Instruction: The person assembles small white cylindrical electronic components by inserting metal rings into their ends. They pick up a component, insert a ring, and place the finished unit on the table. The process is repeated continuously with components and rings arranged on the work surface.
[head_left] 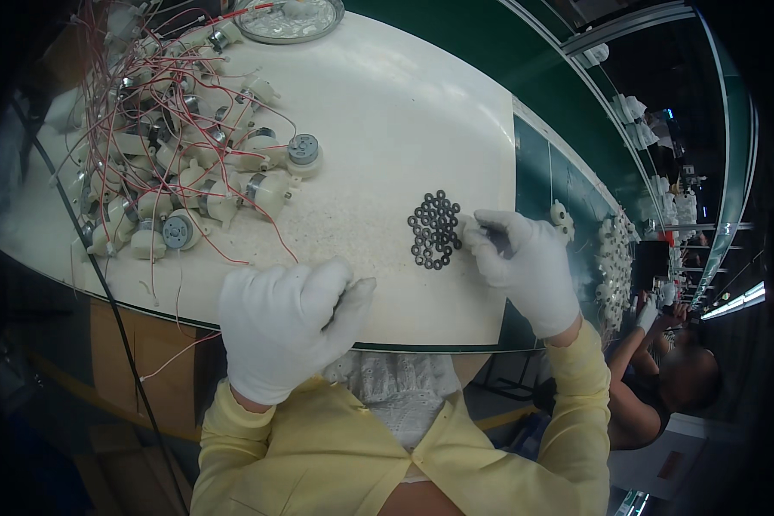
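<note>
My left hand, in a white glove, is closed above the near edge of the white table. Its fingers curl inward and hide whatever they hold. A red wire runs out from beside this hand over the table edge; I cannot tell whether it belongs to something in the grip. My right hand, also gloved in white, bends its fingers and thumb together at the right side of a cluster of small black rings. Anything between those fingertips is too small or hidden to make out.
Left on the white table lies a heap of small motors with cream plastic housings and tangled red and white wires. A round clear dish stands at the back. More cream parts lie on the green surface at right. Another person sits beyond.
</note>
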The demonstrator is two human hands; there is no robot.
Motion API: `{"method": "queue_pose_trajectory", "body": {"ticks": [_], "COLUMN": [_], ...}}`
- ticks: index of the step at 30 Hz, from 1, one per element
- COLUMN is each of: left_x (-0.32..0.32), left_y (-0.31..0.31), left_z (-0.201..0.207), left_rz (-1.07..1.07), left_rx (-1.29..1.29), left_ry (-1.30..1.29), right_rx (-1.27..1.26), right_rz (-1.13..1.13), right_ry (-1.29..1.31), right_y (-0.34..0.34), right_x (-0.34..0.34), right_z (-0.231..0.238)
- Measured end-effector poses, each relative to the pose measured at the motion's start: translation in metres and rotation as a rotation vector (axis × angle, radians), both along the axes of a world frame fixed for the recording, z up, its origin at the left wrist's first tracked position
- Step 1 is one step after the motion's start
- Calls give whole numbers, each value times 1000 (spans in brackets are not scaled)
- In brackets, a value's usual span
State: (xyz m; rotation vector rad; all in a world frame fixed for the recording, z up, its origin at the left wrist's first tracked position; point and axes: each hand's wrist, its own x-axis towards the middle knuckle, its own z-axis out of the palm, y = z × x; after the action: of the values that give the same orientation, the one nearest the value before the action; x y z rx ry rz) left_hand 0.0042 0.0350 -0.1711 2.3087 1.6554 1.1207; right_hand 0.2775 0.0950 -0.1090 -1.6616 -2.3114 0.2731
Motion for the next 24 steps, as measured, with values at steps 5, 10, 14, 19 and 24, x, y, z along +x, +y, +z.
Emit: {"method": "queue_pose_trajectory", "body": {"ticks": [5, 10, 14, 19, 24], "left_x": [0, 0, 1, 1, 5], "left_y": [-1, -1, -1, 0, 3], "left_z": [-1, -1, -3, -2, 0], "left_rz": [5, 5, 8, 17, 47], "left_rx": [-2, -1, 9, 14, 34], "left_ry": [4, 15, 6, 1, -19], "right_rx": [149, 110, 33, 3, -118], "right_rz": [95, 99, 49, 18, 39], "right_ry": [-304, -314, -234, -156, -229], "right_y": [-12, -7, -6, -4, -7], "right_x": [3, 4, 5, 6, 1], "right_z": [6, 4, 1, 1, 11]}}
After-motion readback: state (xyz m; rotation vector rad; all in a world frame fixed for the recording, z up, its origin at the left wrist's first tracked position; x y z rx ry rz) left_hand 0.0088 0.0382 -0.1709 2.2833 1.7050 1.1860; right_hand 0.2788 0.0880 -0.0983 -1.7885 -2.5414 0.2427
